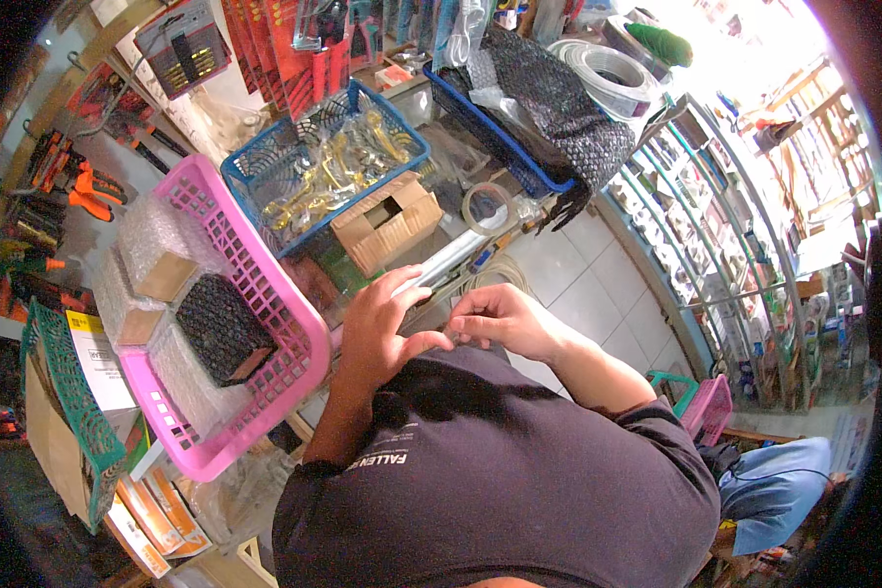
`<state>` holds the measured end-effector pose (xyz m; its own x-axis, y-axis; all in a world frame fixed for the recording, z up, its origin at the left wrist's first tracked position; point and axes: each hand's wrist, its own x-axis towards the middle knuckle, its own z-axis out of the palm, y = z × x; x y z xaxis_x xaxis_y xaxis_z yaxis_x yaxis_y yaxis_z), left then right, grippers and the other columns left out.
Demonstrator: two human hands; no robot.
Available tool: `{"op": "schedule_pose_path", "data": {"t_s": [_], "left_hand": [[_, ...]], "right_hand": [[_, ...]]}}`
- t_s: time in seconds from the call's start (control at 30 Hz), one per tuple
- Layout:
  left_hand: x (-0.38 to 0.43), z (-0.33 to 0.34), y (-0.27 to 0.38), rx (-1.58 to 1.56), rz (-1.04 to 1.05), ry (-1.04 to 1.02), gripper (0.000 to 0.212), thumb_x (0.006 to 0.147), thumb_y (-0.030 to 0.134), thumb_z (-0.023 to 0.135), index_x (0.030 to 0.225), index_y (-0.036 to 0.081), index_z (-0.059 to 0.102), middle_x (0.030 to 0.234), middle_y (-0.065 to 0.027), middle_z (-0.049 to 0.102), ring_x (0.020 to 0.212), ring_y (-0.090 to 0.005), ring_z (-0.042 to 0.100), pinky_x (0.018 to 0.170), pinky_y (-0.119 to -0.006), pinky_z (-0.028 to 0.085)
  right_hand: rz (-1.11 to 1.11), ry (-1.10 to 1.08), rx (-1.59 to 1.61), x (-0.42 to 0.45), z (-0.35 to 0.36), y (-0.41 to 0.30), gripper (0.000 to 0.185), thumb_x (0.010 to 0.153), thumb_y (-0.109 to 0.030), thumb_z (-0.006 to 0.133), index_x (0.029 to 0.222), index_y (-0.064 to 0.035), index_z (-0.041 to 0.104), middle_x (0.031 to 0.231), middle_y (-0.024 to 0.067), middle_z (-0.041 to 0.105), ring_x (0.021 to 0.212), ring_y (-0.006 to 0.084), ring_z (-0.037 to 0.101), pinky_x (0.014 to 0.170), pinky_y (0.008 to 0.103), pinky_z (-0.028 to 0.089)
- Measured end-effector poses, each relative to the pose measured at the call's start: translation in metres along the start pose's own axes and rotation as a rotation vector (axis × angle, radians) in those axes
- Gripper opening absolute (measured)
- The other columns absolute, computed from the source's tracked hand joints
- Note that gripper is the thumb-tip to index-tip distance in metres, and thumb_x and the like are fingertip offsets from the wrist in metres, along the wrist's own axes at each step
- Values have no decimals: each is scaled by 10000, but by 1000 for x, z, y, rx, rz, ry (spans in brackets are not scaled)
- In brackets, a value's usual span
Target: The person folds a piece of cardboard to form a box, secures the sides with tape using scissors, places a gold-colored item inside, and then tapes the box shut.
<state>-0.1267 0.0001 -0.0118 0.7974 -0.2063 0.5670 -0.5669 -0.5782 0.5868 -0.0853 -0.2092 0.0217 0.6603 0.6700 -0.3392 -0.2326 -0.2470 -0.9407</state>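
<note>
My left hand [382,323] is raised in front of my dark shirt, its fingers apart and its thumb stretched toward my other hand. Thumb and fingertips are pinched together on my right hand [507,322], right at the tip of the left thumb. Whatever may lie between those fingertips is too small and blurred to make out. Just beyond the hands is the metal edge [452,257] of a glass-topped counter. An opened cardboard box [411,220] stands on it, with a roll of clear tape [464,209] to its right.
At left a pink plastic basket [312,353] holds bubble-wrapped boxes. Behind it, a blue basket [253,165] contains bagged gold-coloured metal parts. Black bubble wrap [551,103] drapes over a blue tray [514,154]. Coiled cable [603,73] sits farther right. A person [775,492] is at lower right.
</note>
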Motion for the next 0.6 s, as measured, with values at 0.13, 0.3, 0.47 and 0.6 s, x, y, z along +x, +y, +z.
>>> {"op": "schedule_pose_path", "data": {"t_s": [0.13, 0.3, 0.47, 0.6], "left_hand": [[-3, 4, -7, 2, 22, 76, 558, 712, 419, 737, 1083, 51, 542, 1161, -172, 564, 1065, -358, 543, 893, -443, 423], [-2, 10, -19, 110, -198, 357, 379, 753, 93, 702, 1085, 28, 532, 1093, -164, 570, 1020, -343, 522, 910, -439, 386], [15, 18, -41, 290, -337, 505, 403, 810, 99, 639, 1181, 29, 498, 1203, -157, 505, 1115, -346, 452, 949, -429, 339], [28, 24, -62, 373, -365, 451, 343, 826, 103, 618, 1156, 62, 539, 1243, -158, 436, 1132, -365, 386, 962, -453, 312]], "right_hand": [[11, 134, 123, 0, 5, -2, 156, 899, -169, 589, 890, -18, 628, 728, 2, 577, 643, 69, 502, 566, 213, 398], [-16, 359, 316, 2, -10, 11, 179, 904, -206, 601, 911, -27, 606, 691, -10, 547, 588, 71, 476, 538, 206, 375], [31, 478, 373, -5, -13, 26, 176, 905, -206, 606, 910, -31, 592, 683, -11, 547, 571, 72, 485, 530, 206, 375], [55, 502, 391, -6, -10, 34, 165, 893, -200, 625, 881, -41, 582, 689, -5, 554, 572, 74, 491, 525, 208, 387]]}}
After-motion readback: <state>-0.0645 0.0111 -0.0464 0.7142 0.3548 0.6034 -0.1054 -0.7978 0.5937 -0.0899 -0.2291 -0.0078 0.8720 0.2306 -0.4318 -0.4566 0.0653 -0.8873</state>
